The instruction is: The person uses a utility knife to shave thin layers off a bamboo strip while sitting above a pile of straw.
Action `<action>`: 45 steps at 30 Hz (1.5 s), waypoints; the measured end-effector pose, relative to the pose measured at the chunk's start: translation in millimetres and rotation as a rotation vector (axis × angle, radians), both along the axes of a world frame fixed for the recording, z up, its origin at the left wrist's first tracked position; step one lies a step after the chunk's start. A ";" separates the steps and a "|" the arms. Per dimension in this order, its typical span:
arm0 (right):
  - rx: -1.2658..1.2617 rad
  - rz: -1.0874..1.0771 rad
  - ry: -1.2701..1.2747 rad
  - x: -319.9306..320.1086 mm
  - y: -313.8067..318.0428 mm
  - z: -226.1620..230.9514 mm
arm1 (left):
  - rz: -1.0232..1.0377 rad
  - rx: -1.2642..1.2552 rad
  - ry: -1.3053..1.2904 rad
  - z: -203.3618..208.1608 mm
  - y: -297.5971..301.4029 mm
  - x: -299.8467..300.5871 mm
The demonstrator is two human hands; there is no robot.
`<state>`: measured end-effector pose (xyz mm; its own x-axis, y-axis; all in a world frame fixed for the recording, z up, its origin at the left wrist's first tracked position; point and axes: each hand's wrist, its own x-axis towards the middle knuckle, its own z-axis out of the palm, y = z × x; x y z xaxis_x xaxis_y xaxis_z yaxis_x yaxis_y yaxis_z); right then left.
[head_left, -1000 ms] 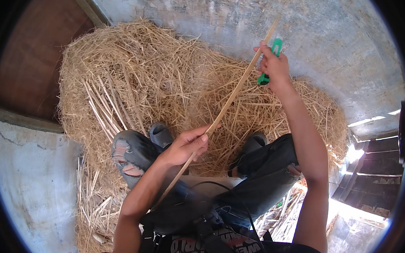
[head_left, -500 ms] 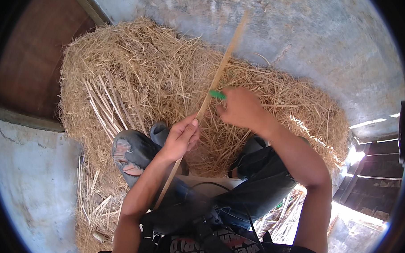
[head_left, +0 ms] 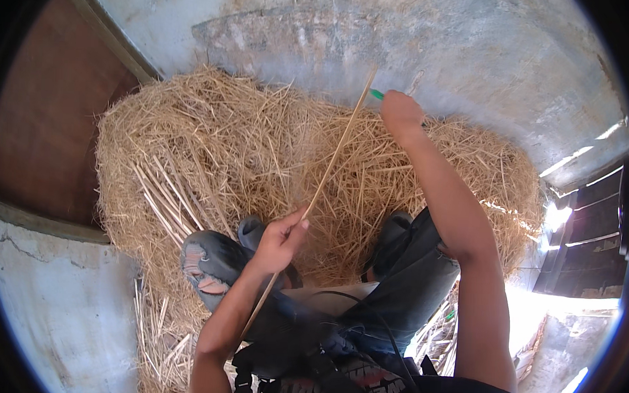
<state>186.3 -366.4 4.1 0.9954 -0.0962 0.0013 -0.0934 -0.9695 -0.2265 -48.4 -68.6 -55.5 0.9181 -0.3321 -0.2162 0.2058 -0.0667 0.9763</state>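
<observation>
A long, thin bamboo strip (head_left: 337, 156) slants from beside my lap up toward the far wall. My left hand (head_left: 279, 242) grips it around its lower middle, above my left knee. Near the strip's far end, my right hand (head_left: 402, 113) is closed on a small green tool (head_left: 377, 94). The green part pokes out of the fist and comes up to the strip's edge; whether it touches cannot be made out. Most of the tool is hidden by my fingers.
A broad heap of straw-like shavings (head_left: 213, 124) surrounds my legs. Several cut strips (head_left: 163, 198) lie on it beside my left knee. A grey wall (head_left: 472, 49) rises behind the heap, a brown panel (head_left: 54, 118) stands at left, and dark slats (head_left: 590, 241) at right.
My right hand has moved away along the strip with the green tool, from its middle to near its far end. My left hand keeps its hold. The view has shifted slightly.
</observation>
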 end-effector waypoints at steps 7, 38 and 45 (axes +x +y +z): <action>0.108 0.014 0.174 -15.4 -46.1 6.4 | 0.200 0.074 -0.149 64.7 53.9 -25.0; -0.139 -0.527 -0.412 -354.3 -327.2 -240.7 | 0.873 1.256 -0.088 -150.7 237.4 -122.5; 0.210 -1.205 0.458 -559.6 -247.2 -354.1 | 0.683 0.355 -0.900 100.5 62.7 -47.4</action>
<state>-373.2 -613.6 -350.0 0.1904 -0.8792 -0.4368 -0.9817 -0.1732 -0.0792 -95.8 -5.9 45.0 0.7513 0.2344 0.6169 -0.4478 -0.5057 0.7374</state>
